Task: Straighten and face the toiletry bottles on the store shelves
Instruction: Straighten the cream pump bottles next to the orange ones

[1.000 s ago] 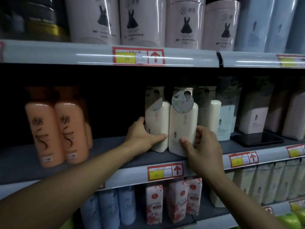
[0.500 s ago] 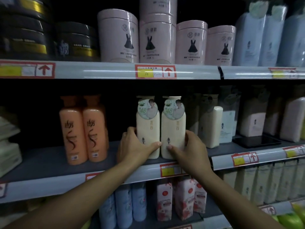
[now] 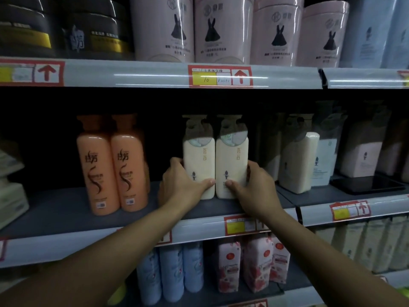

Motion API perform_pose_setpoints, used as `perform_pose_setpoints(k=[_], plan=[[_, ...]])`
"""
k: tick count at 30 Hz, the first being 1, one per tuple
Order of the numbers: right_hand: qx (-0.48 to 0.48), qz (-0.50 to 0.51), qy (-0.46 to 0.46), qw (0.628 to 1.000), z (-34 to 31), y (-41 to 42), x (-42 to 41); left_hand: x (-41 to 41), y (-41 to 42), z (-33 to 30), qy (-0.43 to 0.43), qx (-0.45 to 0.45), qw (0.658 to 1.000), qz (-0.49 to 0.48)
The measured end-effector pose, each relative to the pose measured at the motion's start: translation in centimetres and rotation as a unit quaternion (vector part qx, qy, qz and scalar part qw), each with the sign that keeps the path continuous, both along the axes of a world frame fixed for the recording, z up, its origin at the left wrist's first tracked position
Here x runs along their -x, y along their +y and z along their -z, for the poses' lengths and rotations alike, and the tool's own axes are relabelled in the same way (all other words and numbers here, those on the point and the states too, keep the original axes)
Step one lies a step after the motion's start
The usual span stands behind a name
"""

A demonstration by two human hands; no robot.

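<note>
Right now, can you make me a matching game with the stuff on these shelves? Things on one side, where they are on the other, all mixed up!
Things:
1. pink tubs
2. orange bottles
3. cream bottles
4. light blue bottles

Places:
A. middle shelf, between the two hands
B. bottom shelf, under the left arm
C. top shelf, above the red price tag
D. middle shelf, left of the left hand

The right hand grips one cream bottle, the left hand grips the other.

Pairs: 1-C, 2-D, 3-A, 4-B
</note>
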State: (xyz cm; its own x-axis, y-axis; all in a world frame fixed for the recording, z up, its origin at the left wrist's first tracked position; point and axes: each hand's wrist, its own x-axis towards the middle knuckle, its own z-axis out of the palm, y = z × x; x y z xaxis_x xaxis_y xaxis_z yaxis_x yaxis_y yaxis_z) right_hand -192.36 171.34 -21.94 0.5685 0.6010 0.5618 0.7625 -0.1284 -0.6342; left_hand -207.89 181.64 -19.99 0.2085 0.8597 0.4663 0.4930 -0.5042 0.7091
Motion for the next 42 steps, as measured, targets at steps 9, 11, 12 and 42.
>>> perform_pose_setpoints(k=[9,11,12,42], plan=[[0.029,-0.019,0.016,0.999,-0.7,3.8,-1.7,-1.0,2.6,-0.9,0.031,0.02,0.999,-0.031],[0.037,-0.02,0.017,0.999,-0.8,4.4,-1.9,-1.2,2.9,-0.9,0.034,0.028,0.998,-0.035],[0.041,-0.019,0.018,0.999,-0.8,4.6,-2.0,-1.3,3.1,-0.9,0.035,0.029,0.998,-0.037],[0.041,-0.008,-0.026,0.999,-0.8,-1.2,-1.3,2.3,1.2,0.1,0.082,-0.024,0.996,0.01]])
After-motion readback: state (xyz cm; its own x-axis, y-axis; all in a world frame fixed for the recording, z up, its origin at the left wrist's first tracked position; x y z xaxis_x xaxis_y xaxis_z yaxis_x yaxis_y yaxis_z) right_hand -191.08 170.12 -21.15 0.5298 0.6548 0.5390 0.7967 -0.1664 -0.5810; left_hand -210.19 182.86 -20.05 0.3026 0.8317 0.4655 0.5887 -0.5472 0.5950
